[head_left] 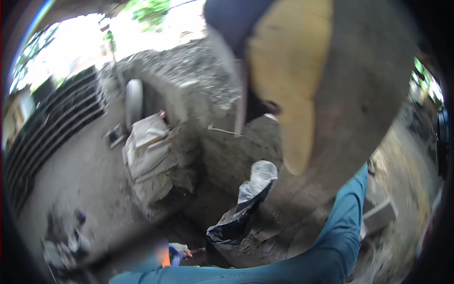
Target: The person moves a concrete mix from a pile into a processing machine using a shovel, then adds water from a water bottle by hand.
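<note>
A teal sleeve (343, 213) runs along the bottom and bends up on the right. It ends at a large grey-brown blurred shape (354, 90) very close to the camera. On that shape lies a yellow, finger-shaped part (291, 71) pointing down, with a dark piece beside it; whether this is a glove or a held thing I cannot make out. My right hand's fingers cannot be told apart there. Below it stands a crumpled silver-and-black bag (231, 227), with a pale cup-like container (263, 174) at its top. My left hand does not show.
A pale sack (150, 146) lies on a rough masonry block beside a standing tyre (134, 105). Gravel (198, 68) is heaped behind a low wall. Dark slatted fencing (56, 123) lines the left. Another person's hand (188, 253) shows low down, near orange and purple cloth.
</note>
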